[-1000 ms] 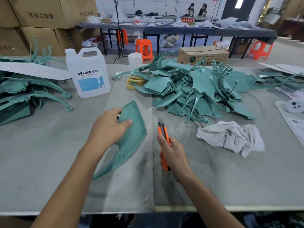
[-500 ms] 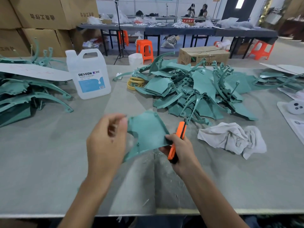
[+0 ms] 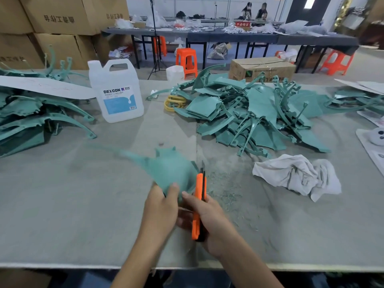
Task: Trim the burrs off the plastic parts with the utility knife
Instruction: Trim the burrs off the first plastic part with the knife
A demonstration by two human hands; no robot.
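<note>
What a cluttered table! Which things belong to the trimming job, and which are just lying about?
For the job: green part, pinched by left hand; orange knife, gripped by right hand; heap of green parts.
Lying about: white jug; crumpled rag; yellow rings; cardboard box.

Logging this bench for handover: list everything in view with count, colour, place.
curved teal plastic part: one, teal, held over the table's middle
orange utility knife: one, orange-black, blade up beside that part
heaps of teal plastic parts: two, teal, table's far centre-right and left edge
white plastic jug: one, white, blue label, far left-centre
crumpled white cloth: one, white, right of knife
yellow rings: few, yellow, between jug and right heap
orange plastic stools: at least three, orange, floor beyond table
brown cardboard cartons: several, brown, far left
grey table: one, grey, under the parts
left hand: one, grip on the part
right hand: one, grip round the knife
</note>
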